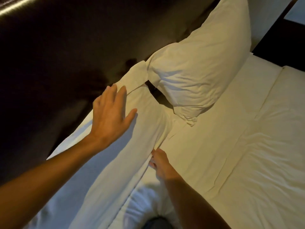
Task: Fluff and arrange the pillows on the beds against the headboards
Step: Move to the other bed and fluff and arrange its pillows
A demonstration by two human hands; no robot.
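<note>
I look down at a bed (231, 146) with white sheets, next to a dark, shiny headboard (57, 55). My two hands are apart from each other. My left hand (109, 116) is flat, with its fingers straight and spread, and it presses on the top of the near pillow (125, 154). This pillow is long and white, and it leans along the headboard. My right hand (159, 164) is lower down, at the bottom edge of the same pillow, where the pillow meets the bed. Its fingers are tucked into the folds of cloth there, and I cannot tell if they pinch the cloth or only push on it. The far pillow (198, 63) is big and puffy and stands up against the headboard. One of its corners touches the top end of the near pillow. A dark gap shows just under that spot.
</note>
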